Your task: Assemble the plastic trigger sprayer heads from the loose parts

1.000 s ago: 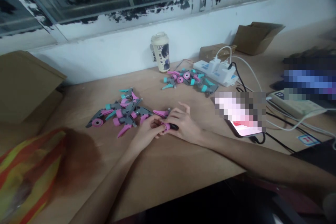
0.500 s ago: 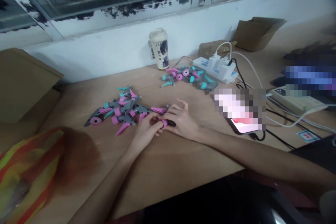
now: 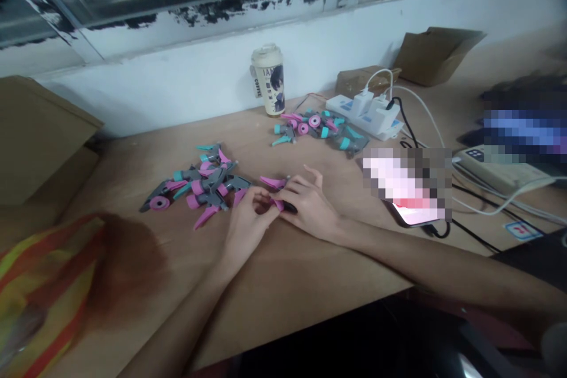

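My left hand [image 3: 248, 221] and my right hand [image 3: 308, 204] meet on the wooden table [image 3: 283, 277], both pinching a small pink and black plastic part [image 3: 283, 206]. Fingers of both hands are curled round it. Just left of the hands lies a pile of grey, pink and teal spray-trigger parts [image 3: 201, 186]. A pink piece [image 3: 272, 182] lies right behind my fingers. A second pile of the same parts [image 3: 321, 130] sits farther back, near the power strip.
A coffee cup [image 3: 268, 80] stands at the wall. A white power strip [image 3: 365, 115] with plugs and cables lies at the right, near a phone [image 3: 410, 204]. Cardboard boxes [image 3: 39, 130] stand at left and back right [image 3: 436, 53]. A striped bag [image 3: 39, 289] lies at front left.
The hands stay together on the small part; the fingers have shifted slightly. The view has drifted a little.
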The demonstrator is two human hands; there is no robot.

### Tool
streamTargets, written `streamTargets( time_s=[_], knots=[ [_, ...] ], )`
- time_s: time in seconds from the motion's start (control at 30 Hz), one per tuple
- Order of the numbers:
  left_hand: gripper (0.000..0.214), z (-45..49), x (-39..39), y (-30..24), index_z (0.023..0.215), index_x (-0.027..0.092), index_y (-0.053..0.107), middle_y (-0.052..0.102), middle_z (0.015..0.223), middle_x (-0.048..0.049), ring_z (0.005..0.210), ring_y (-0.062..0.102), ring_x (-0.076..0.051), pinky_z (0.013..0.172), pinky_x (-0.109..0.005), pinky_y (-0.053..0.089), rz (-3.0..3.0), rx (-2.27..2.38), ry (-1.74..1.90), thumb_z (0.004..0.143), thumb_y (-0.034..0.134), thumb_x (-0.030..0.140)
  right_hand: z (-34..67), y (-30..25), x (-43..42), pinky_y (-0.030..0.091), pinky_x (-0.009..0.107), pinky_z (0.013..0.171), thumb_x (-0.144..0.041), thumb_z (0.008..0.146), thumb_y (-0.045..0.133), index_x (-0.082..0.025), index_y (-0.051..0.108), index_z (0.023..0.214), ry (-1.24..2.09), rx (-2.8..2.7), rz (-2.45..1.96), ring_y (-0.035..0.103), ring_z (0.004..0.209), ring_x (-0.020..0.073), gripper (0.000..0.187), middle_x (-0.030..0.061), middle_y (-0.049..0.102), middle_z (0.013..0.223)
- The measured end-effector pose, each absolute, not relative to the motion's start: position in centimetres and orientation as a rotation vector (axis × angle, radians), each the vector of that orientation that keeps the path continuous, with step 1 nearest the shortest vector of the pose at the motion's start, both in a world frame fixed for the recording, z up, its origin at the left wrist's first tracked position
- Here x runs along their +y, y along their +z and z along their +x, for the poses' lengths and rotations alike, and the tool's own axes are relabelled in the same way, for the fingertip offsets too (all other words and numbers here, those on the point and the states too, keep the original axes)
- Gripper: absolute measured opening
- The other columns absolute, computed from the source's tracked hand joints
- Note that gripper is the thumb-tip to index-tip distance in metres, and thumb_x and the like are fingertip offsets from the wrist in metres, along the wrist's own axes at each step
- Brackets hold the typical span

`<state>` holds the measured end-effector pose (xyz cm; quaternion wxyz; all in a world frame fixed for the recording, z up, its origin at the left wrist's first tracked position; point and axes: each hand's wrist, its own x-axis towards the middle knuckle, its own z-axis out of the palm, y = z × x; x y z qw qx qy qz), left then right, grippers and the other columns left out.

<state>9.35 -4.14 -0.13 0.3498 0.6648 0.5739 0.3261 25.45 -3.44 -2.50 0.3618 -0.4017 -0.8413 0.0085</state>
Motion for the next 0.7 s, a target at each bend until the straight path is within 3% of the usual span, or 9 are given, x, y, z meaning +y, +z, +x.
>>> streamTargets(
  time_s=[0.13,0.47,0.7],
  knots=[
    [0.010,9.6,-5.0,0.0,0.073,0.018,0.054,0.059,0.071,0.0015,0.065,0.055,-0.013,0.060,-0.025,0.042,2.009,1.695,0.866,0.072,0.060,0.026,25.3,-2.2,-3.9,0.010,0.044,0.105,-0.020,0.076,0.063,-0.022,0.063,0.083,-0.009,-2.118,-1.100,0.056,0.089,0.0181,0.008,-0.0008,0.068,0.085],
    [0.011,9.8,-6.0,-0.2,0.076,0.019,0.064,0.061,0.076,0.0005,0.064,0.054,-0.012,0.057,-0.022,0.039,2.451,1.781,0.813,0.082,0.055,0.024,25.2,-2.1,-3.9,0.013,0.045,0.104,-0.022,0.076,0.062,-0.021,0.063,0.086,-0.032,-2.120,-1.142,0.056,0.088,0.0196,0.010,0.0003,0.069,0.089],
    [0.012,8.8,-5.9,0.7,0.082,0.019,0.066,0.061,0.079,-0.0009,0.064,0.056,-0.011,0.058,-0.022,0.040,2.526,1.781,1.247,0.082,0.055,0.024,25.5,-1.6,-4.0,0.014,0.044,0.104,-0.032,0.080,0.063,-0.023,0.060,0.090,0.100,-2.012,-1.137,0.059,0.086,0.0179,0.015,-0.0020,0.070,0.087]
  ],
)
